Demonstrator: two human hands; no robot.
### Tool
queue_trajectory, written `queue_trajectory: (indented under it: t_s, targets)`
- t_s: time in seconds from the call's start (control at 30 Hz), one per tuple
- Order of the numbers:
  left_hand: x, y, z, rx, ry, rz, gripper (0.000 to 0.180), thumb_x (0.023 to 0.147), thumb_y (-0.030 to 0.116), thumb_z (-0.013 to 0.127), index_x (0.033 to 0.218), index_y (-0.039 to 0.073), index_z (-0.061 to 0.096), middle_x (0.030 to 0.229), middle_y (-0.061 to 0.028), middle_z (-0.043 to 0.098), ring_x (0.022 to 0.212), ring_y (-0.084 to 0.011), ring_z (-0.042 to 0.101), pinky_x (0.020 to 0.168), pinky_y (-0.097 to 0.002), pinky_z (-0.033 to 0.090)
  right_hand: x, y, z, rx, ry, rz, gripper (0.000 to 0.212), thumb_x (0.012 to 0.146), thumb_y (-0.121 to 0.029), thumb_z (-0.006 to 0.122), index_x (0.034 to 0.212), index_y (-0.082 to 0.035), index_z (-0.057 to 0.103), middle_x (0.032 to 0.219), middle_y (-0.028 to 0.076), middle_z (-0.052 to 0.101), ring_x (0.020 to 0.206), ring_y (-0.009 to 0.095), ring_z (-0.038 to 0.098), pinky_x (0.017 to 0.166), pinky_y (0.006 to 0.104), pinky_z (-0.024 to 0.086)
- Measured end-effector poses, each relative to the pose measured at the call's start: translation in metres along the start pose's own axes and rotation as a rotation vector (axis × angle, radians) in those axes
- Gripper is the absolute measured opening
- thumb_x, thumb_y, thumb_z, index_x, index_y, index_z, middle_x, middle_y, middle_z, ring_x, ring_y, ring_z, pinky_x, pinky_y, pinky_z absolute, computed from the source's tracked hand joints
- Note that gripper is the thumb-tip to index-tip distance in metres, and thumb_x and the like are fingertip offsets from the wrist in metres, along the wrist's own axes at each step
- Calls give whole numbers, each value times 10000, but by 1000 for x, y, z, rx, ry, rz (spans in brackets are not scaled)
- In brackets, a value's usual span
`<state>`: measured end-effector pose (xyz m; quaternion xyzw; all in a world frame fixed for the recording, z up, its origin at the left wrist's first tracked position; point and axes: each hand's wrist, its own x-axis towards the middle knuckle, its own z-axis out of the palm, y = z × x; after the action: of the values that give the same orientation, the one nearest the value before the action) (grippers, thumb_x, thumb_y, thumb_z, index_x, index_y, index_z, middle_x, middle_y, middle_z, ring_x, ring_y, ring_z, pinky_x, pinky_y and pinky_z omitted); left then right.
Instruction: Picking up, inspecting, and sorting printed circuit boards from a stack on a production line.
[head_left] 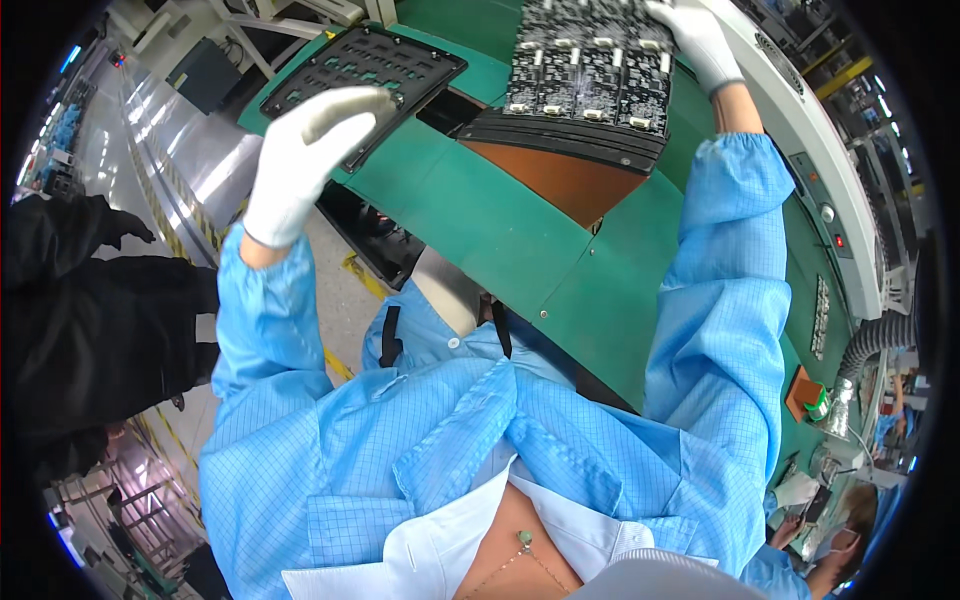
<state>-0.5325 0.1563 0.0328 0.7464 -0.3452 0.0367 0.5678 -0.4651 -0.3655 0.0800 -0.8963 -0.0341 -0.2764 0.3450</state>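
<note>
My left hand (318,150), in a white glove, is raised over the near corner of a black slotted tray (365,72). Its thumb stands apart from the curved fingers, and nothing shows between them. To the right, a dark circuit board panel (590,80) with rows of pale connectors rests above a stack of black trays (565,138). My right hand (697,45), also gloved in white, has its fingers closed at the panel's far right edge. The far part of the panel is blurred, and its top end is cut off by the picture's edge.
A green worktop (450,215) carries the trays, with a brown-orange surface (565,180) under the stack. A white machine housing (840,220) with buttons runs along the right. Further right lie a narrow board strip (821,318) and a green roll (817,403). Another person's dark clothing (110,330) shows at left.
</note>
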Motion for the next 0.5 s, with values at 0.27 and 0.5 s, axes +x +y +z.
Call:
queue_trajectory:
  t_s: [0.27,0.5]
  targets:
    - [-59,-41,42,-264,-9,-312,266,976,130,673,1179,-40,702,1116,-94,735,1027,-153,673,922,-286,521,-50,78,1,568,-27,596,313,931,-216,734,1152,3,700,1057,70,731,948,178,672,876,321,530]
    - [-49,-41,67,-402,-11,-365,301,984,178,667,1197,-31,701,1111,-96,741,1025,-152,677,911,-281,527,-34,28,13,677,72,530,365,928,-230,743,1214,-9,691,1138,88,723,1050,210,674,949,377,531]
